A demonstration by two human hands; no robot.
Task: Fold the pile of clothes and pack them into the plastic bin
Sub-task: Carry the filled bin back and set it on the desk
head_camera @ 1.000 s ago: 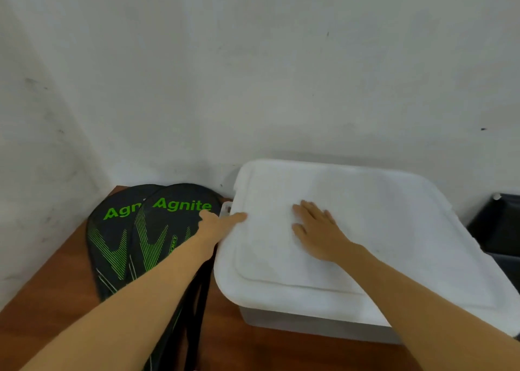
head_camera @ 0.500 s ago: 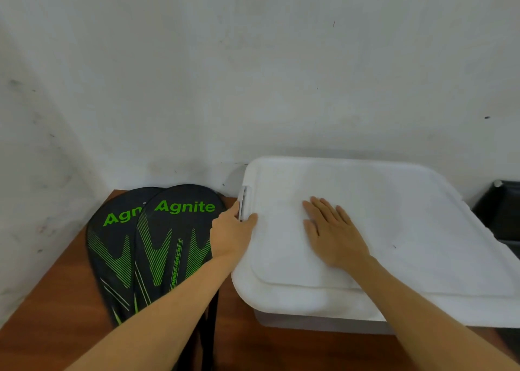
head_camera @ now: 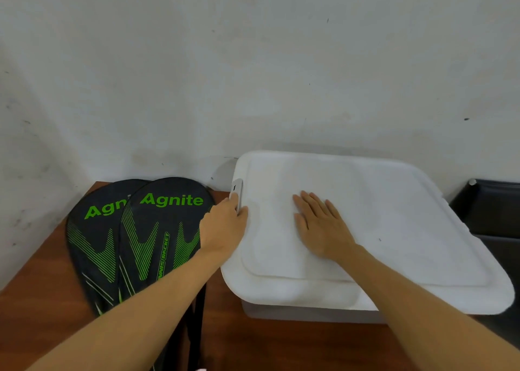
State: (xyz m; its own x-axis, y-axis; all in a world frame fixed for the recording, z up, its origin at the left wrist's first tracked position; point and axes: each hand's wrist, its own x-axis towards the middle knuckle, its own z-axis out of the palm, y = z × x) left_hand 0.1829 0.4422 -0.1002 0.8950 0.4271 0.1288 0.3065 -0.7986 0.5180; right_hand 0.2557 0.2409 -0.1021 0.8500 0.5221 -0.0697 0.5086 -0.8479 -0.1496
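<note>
A plastic bin stands on the wooden table against the wall, covered by its white lid. A grey latch sits on the lid's left edge. My left hand grips that latch, thumb on the lid's rim. My right hand lies flat on the lid left of its middle, fingers straight and pressing down. No clothes are in view; the inside of the bin is hidden.
Two black racket covers with green "Agnite" lettering lie on the table left of the bin, under my left forearm. A dark container stands at the right edge. White walls close the back and left.
My left hand went from the lid's left rim to gripping the side latch, which now stands up. My right hand stays flat on the lid.
</note>
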